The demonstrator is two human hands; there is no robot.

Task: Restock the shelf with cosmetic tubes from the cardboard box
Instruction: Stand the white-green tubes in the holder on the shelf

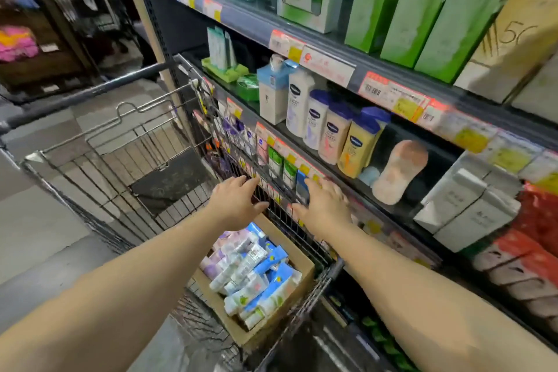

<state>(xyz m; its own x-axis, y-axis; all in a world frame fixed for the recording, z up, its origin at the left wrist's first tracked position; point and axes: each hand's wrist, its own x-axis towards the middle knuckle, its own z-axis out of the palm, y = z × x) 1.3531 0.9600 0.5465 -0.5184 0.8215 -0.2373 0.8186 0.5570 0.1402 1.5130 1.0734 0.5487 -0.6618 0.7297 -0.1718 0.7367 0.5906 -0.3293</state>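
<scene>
Reaching forward over the wire cart [126,160], both hands are sitting at its shelf-side rim. Left hand [234,205] is lying flat, fingers straight, grip open, fingertips touching the top wire on the cart's inner side. Right hand [324,205] is also open, fingers extended, resting across the rim toward the shelf [341,178] edge with its price-tag strip; whether it is touching the boxed tubes [290,172] standing just behind the rim cannot be told.

Cart is parked tight against the shelf front, so hardly any gap is showing between wire and shelf lip. Open floor is lying to the left of the cart.

Cardboard box [302,263] is sitting in the cart's near right corner, directly below the hands, top open. Cosmetic tubes [250,272] are filling it in a loose heap: white, blue and lilac, mostly lying flat.

Lotion bottles [335,130] are standing in a row on the shelf level above, with dark free space behind and right of them. Green cartons [422,3] are lining the top level.
</scene>
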